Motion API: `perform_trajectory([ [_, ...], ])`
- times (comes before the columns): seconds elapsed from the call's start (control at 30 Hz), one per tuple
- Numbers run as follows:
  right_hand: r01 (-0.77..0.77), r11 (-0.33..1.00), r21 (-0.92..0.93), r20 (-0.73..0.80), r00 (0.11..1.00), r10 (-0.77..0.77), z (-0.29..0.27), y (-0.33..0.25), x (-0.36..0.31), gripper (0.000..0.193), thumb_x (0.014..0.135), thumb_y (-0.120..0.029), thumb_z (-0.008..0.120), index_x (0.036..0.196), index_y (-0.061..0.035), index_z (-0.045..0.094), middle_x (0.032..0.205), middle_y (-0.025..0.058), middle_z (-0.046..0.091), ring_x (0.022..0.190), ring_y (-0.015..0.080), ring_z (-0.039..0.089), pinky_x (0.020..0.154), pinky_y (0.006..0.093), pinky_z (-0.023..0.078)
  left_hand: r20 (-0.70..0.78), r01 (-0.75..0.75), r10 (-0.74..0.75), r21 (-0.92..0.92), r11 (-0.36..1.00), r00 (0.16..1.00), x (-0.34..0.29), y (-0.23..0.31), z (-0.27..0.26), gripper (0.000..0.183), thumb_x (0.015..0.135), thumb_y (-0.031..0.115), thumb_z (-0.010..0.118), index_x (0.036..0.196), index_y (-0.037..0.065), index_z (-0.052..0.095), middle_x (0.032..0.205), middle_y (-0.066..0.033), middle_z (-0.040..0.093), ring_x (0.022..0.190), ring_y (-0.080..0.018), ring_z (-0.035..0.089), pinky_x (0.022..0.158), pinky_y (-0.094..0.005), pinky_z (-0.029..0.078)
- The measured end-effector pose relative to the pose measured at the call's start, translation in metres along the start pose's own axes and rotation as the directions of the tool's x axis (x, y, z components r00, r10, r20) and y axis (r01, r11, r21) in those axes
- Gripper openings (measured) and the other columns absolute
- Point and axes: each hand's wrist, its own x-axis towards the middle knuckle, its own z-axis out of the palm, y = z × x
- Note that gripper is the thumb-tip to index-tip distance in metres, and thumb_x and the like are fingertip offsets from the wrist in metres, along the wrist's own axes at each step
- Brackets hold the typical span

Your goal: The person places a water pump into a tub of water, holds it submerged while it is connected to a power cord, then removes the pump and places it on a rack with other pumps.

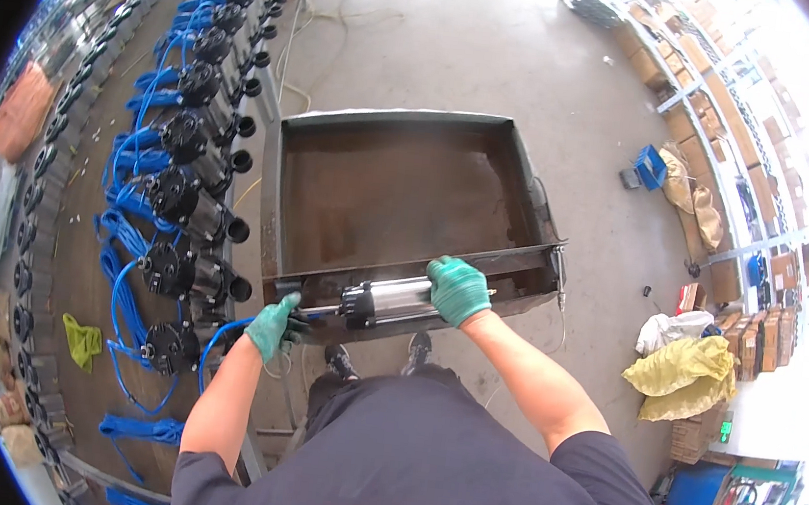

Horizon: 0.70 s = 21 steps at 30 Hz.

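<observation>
My right hand [460, 291], in a green glove, is wrapped over the far right end of a silver cylindrical pump [398, 297] with a black end piece. The pump lies on its side over the near, narrow compartment of a metal water tank [283, 205]. To the left of the pump, my left hand [270, 327], also green-gloved, is closed around a blue cable [221, 334], its thumb up. Blue cable shows again between that hand and the pump's black end. The glove hides the grip itself.
Along the left, a long row of similar pumps [195, 203] stands on a bench with coiled blue cables [125, 233]. A yellow-green cloth [81, 342] lies there. At right are yellow sacks [682, 375], cartons [760, 339], a blue bin [649, 167] and shelving. Hoses [344, 5] trail over the floor.
</observation>
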Motion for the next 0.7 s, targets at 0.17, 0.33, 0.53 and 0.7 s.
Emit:
perform_trajectory([
  [0.17,-0.012,0.999,0.043,0.014,1.0,0.011,-0.004,-0.007,0.001,0.007,0.084,-0.01,0.064,0.089,-0.0112,0.069,0.091,0.0108,0.069,0.09,0.0324,0.072,0.075,0.0458,0.06,0.146,-0.539,0.544,-0.072,0.839,0.826,0.019,-0.039,-0.012,0.036,0.093,0.0,0.077,0.118,0.014,0.056,0.104,0.0024,0.064,0.087,-0.0091,0.062,0.068,-0.0278,0.056],
  [0.33,-0.019,0.999,0.041,0.002,1.0,0.019,-0.008,-0.003,-0.006,0.007,0.084,-0.01,0.064,0.088,-0.0105,0.069,0.092,0.011,0.07,0.09,0.0325,0.072,0.074,0.0457,0.06,0.204,-0.492,0.459,0.162,0.855,0.865,0.006,-0.015,-0.012,0.038,0.094,0.009,0.08,0.12,0.013,0.054,0.093,0.0005,0.062,0.076,-0.0104,0.06,0.065,-0.0285,0.053],
  [0.53,-0.008,1.0,0.026,0.012,1.0,0.008,-0.007,-0.008,-0.002,0.007,0.083,-0.01,0.065,0.088,-0.0112,0.069,0.091,0.0104,0.07,0.089,0.0327,0.072,0.073,0.046,0.059,0.256,-0.257,0.12,0.611,0.749,0.959,-0.003,0.025,-0.02,0.033,0.092,0.032,0.085,0.095,0.003,0.071,0.078,-0.0014,0.066,0.069,-0.0109,0.061,0.062,-0.0301,0.051],
  [0.7,-0.038,0.999,0.004,0.045,0.998,0.038,-0.009,-0.006,-0.002,0.007,0.083,-0.009,0.065,0.088,-0.0122,0.069,0.092,0.0095,0.07,0.091,0.0318,0.072,0.074,0.0456,0.059,0.143,-0.228,0.726,0.974,0.019,0.673,0.006,-0.011,0.004,0.041,0.087,0.051,0.08,0.092,0.012,0.07,0.077,-0.0155,0.072,0.077,-0.0409,0.071,0.069,-0.0519,0.056],
])
